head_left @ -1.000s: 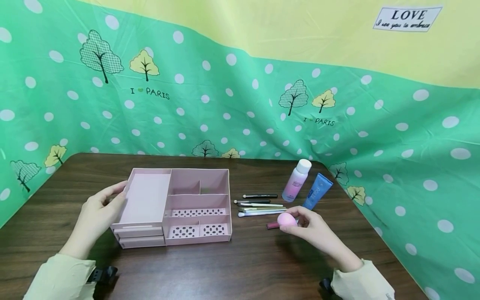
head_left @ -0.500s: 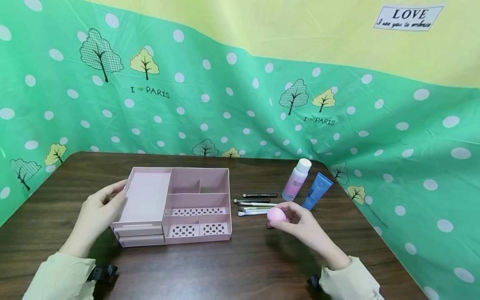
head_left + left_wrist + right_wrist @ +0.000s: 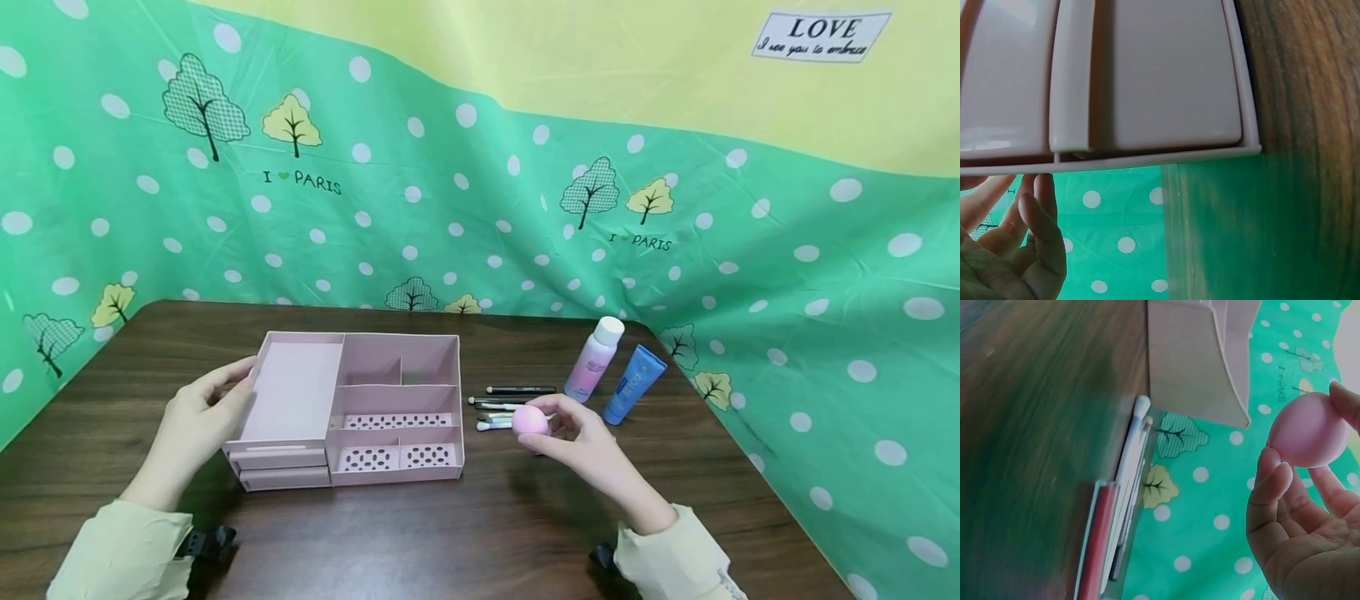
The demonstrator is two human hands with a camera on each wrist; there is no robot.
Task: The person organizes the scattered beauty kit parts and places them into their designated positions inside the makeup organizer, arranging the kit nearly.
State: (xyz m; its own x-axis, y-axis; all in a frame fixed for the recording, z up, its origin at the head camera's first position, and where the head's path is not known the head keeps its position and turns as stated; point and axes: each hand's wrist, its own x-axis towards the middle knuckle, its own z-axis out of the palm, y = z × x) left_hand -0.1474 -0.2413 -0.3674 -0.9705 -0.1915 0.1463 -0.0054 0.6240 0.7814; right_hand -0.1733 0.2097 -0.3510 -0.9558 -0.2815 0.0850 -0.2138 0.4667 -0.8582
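My right hand [image 3: 581, 437] pinches a pink, egg-shaped makeup sponge [image 3: 530, 420] between thumb and fingertips, raised above the table. The right wrist view shows the makeup sponge [image 3: 1310, 430] whole, with the fingertips around its sides. My left hand [image 3: 198, 421] rests against the left side of a pink cosmetics organizer [image 3: 292, 392]. In the left wrist view, the fingertips of the left hand [image 3: 1013, 244] touch the organizer's side wall beside its drawers [image 3: 1166, 75]. The organizer's right half has open compartments, some with spotted floors.
Several makeup brushes [image 3: 498, 426] and a black pencil-like stick [image 3: 521, 390] lie right of the organizer. A red tube [image 3: 1099, 540] lies beside them, mostly hidden in the head view. Behind stand a white-capped bottle [image 3: 594, 360] and a blue tube [image 3: 634, 385].
My right hand has carried the makeup sponge leftward over the brushes, closer to the organizer. The left hand has kept its place on the organizer.
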